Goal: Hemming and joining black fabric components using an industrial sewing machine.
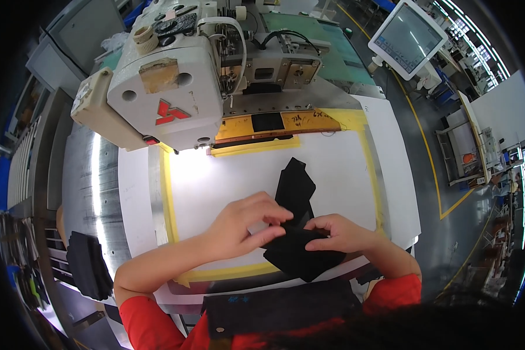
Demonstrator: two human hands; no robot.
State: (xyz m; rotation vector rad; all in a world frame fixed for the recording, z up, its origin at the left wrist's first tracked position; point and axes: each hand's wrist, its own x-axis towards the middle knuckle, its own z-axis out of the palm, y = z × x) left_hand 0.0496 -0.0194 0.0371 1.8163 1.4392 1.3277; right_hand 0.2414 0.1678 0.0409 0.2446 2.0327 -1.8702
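Black cut fabric lies in front of me on the white work surface (239, 186). One black fabric piece (296, 186) reaches away from me toward the machine. Closer to my body, a wider black fabric piece (300, 256) has my right hand (341, 234) closed on its upper right edge, thumb and fingers pinching it. Just left of the cloth is my left hand (245, 224), its fingers curved and its thumb apart from them, with nothing visible between. Where the two pieces meet is partly hidden by my fingers.
A large white sewing machine head (163, 87) stands at the far left, beside an orange clamp plate (280, 124) with a black patch. Yellow tape (370, 175) borders the work surface. A stack of black fabric (89, 265) sits at left. A screen (408, 39) stands far right.
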